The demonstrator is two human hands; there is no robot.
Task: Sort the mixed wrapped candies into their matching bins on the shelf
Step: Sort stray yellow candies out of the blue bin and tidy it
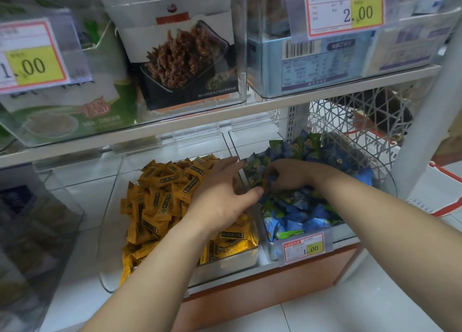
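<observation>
Where the white lower shelf board (82, 186) runs along the rack, a clear plastic bin (225, 264) stands at its front, heaped with yellow wrapped candies (160, 191). Just right of this yellow bin, wall against wall, stands a second clear plastic bin (391, 184) full of blue-and-green wrapped candies (307, 214), piled above its rim toward the back. Behind and right of the yellow bin, beyond its neighbour, sits a white lattice basket (350, 111). Left of the yellow bin lies bare shelf board, and the upper shelf's edge overhangs the bin's back. Both bins are open at the top toward the front.

Over the yellow bin's right edge is the left hand (220, 194), fingers straight and spread, gripping nothing, the thumb tip across the shared wall. Right of the yellow bin, inside the neighbour, the right hand (287, 176) has its fingers curled down, bunched on a small wrapped piece (265, 183) atop the blue pile. A red-and-yellow price tag (303, 248) hangs right of the yellow bin's front corner.
</observation>
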